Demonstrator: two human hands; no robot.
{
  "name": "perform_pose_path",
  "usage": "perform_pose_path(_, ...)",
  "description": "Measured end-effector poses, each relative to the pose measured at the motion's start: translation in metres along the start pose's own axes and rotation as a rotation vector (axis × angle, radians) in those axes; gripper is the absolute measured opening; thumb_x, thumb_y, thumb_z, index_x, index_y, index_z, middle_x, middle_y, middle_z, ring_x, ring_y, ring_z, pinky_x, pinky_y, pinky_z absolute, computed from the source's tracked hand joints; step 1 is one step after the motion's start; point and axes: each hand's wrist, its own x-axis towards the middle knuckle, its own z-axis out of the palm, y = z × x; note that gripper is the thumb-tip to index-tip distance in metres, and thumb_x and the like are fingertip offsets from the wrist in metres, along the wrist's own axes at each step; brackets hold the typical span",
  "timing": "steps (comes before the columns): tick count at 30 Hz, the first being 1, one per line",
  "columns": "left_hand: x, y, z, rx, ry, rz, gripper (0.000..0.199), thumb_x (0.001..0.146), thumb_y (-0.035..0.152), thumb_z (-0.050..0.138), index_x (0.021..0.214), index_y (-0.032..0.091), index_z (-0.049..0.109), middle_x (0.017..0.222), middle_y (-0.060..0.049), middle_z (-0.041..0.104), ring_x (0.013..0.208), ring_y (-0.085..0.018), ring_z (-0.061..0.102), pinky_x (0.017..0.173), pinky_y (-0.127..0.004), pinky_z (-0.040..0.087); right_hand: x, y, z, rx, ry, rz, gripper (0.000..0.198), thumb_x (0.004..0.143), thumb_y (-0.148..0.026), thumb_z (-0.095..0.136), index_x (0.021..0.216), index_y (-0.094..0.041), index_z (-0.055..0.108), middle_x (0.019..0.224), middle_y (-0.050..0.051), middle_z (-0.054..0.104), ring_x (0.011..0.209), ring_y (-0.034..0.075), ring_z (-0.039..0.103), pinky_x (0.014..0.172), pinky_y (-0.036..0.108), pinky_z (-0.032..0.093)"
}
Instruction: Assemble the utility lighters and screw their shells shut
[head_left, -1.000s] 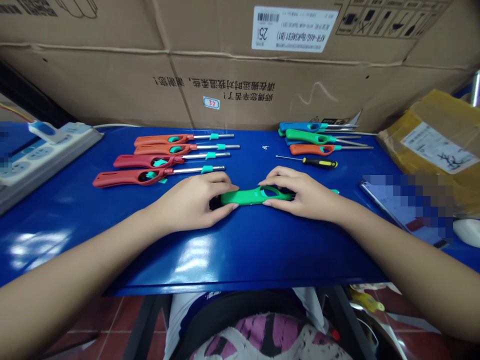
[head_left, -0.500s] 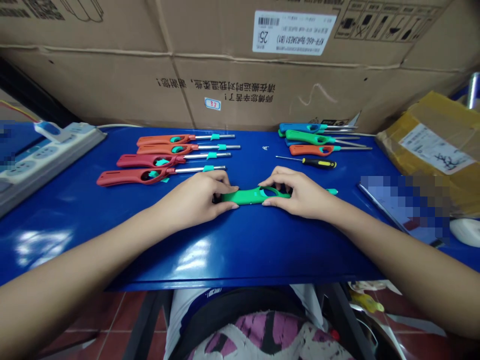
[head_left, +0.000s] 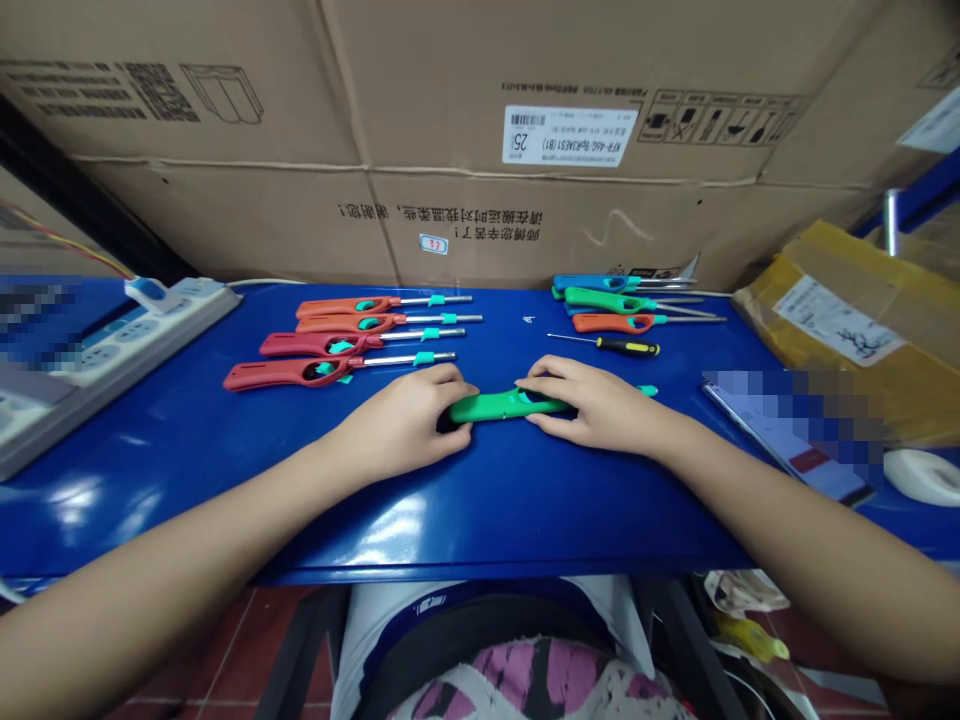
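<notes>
Between my two hands, low over the blue table (head_left: pixel 315 520), is a green long-necked lighter (head_left: pixel 491 405). My left hand (head_left: pixel 409 420) grips the butt of its handle between thumb and fingers. My right hand (head_left: pixel 592 405) is closed around the trigger-loop end, which hides most of the neck; a teal piece at the tip shows past the knuckles. Behind my left hand lie red lighters (head_left: pixel 281 375) and orange lighters (head_left: pixel 337 307) in a row, with teal pieces on their triggers and metal necks. Beyond my right hand rests a black and yellow screwdriver (head_left: pixel 626 346).
Blue, green and orange lighters (head_left: pixel 607 300) are piled at the back right. A power strip (head_left: pixel 112 350) runs along the left. On the right are a phone (head_left: pixel 787 435), a taped yellow package (head_left: pixel 855 310) and a white object (head_left: pixel 926 475). A big cardboard box (head_left: pixel 450 120) stands behind.
The view has tilted up, so the things on the table sit lower in the picture. Both hands keep hold of the green lighter, and the right hand now covers more of its trigger loop.
</notes>
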Motion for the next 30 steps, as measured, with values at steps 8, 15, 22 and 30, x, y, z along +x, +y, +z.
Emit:
perform_pose_path(8, 0.003, -0.013, 0.005, -0.029, 0.12, 0.156, 0.03, 0.099, 0.027, 0.058, 0.124, 0.014, 0.068, 0.106, -0.012, 0.071, 0.094, -0.022, 0.07, 0.086, -0.036, 0.058, -0.001, 0.001, -0.001, -0.036, 0.001, -0.028, 0.037, 0.1, -0.033, 0.054, 0.132, -0.018, 0.064, 0.121, 0.013, 0.065, 0.105, 0.026, 0.066, 0.089, 0.041, 0.057)
perform_pose_path(15, 0.003, -0.009, 0.004, -0.037, 0.159, 0.213, 0.026, 0.102, 0.029, 0.055, 0.119, 0.014, 0.068, 0.108, -0.011, 0.073, 0.098, -0.022, 0.069, 0.09, -0.035, 0.057, -0.001, -0.005, -0.006, 0.044, -0.006, -0.037, 0.027, 0.102, -0.033, 0.052, 0.119, -0.021, 0.069, 0.112, 0.01, 0.067, 0.099, 0.024, 0.066, 0.089, 0.039, 0.055)
perform_pose_path(22, 0.001, -0.006, 0.005, -0.085, 0.139, 0.21, 0.025, 0.102, 0.029, 0.056, 0.116, 0.013, 0.069, 0.102, -0.01, 0.073, 0.091, -0.019, 0.068, 0.085, -0.032, 0.057, -0.003, -0.009, -0.01, 0.067, -0.034, -0.05, 0.026, 0.103, -0.031, 0.05, 0.114, -0.019, 0.07, 0.11, 0.01, 0.068, 0.1, 0.024, 0.066, 0.09, 0.039, 0.054)
perform_pose_path(30, 0.002, -0.004, 0.002, -0.105, 0.127, 0.197, 0.025, 0.102, 0.027, 0.055, 0.114, 0.012, 0.07, 0.099, -0.01, 0.073, 0.089, -0.02, 0.068, 0.083, -0.033, 0.056, -0.002, -0.008, -0.005, 0.023, 0.03, -0.053, 0.032, 0.101, -0.036, 0.054, 0.124, -0.019, 0.067, 0.115, 0.012, 0.07, 0.103, 0.025, 0.068, 0.09, 0.039, 0.055)
